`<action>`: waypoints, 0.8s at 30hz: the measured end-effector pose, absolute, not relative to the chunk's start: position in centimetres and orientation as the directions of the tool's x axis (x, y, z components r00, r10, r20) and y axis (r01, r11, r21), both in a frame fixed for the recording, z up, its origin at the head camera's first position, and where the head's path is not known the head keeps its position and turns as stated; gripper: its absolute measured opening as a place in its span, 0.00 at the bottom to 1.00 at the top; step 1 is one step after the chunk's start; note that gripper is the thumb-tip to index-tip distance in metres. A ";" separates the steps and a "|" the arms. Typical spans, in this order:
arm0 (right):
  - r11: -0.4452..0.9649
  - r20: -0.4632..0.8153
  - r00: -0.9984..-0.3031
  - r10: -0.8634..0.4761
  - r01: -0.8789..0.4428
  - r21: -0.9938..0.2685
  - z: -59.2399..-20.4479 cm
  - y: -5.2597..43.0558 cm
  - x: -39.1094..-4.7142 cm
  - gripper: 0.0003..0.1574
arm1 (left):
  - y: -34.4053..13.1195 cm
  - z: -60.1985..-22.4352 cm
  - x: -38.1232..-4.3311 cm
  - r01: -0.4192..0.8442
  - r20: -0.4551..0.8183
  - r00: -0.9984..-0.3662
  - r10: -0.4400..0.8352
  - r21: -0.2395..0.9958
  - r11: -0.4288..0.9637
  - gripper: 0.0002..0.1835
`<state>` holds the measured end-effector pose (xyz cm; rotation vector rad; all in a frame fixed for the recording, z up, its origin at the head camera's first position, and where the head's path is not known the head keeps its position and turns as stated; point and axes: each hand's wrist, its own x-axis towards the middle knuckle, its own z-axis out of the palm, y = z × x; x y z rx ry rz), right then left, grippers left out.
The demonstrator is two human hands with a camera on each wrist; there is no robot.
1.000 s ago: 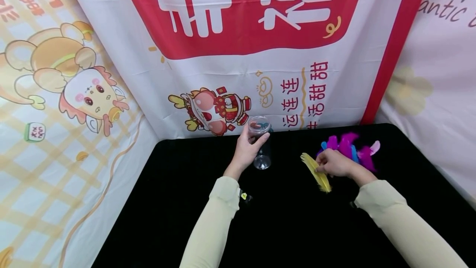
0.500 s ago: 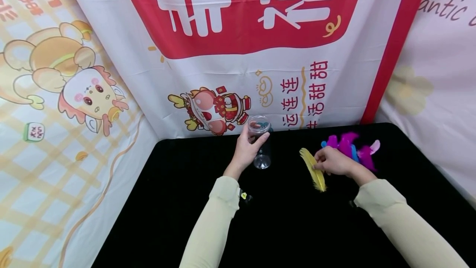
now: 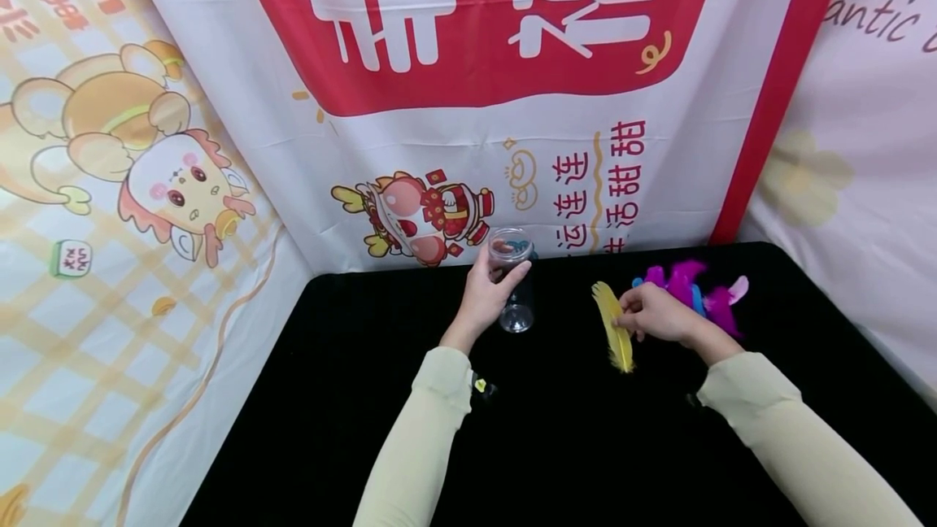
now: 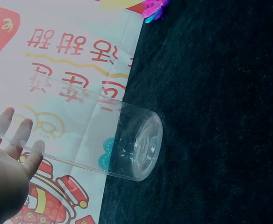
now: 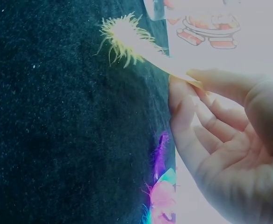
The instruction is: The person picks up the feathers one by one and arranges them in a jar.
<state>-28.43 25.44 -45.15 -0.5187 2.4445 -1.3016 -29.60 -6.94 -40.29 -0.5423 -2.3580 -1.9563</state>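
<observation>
My left hand [image 3: 486, 291] grips a clear plastic jar [image 3: 516, 317] around its upper part, near the open mouth. In the left wrist view the see-through jar [image 4: 132, 140] shows nothing inside, and the fingers [image 4: 20, 135] curl about its wall. With thumb and fingertips my right hand [image 3: 659, 315] pinches a yellow feather [image 3: 613, 330] near its middle, to the right of the jar. The feather's fluffy end [image 5: 125, 37] points away from the hand in the right wrist view. Behind that hand lies a pile of purple, blue and pink feathers [image 3: 682, 283].
A black cloth covers the table [image 3: 556, 446]. Right behind its back edge hangs a white and red printed banner [image 3: 468, 145], close to the jar. Printed cloths also hang at the left [image 3: 132, 267] and right [image 3: 864, 226].
The yellow feather has shifted slightly left and turned more upright in the right hand's pinch. The left hand and the jar stay where they were.
</observation>
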 end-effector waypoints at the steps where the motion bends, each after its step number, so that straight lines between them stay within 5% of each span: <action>1: 0.512 -0.109 -0.884 -0.455 -0.159 -0.844 -45.1 25.4 -28.4 0.08 | -6.9 -40.3 -29.6 0.283 0.243 -0.939 0.242 0.948 0.148 0.35; 24: 0.449 0.020 -0.931 -0.363 -0.194 -0.872 -44.1 24.7 -28.5 0.09 | -6.7 -43.5 -32.0 0.300 0.269 -0.944 0.194 0.941 0.156 0.30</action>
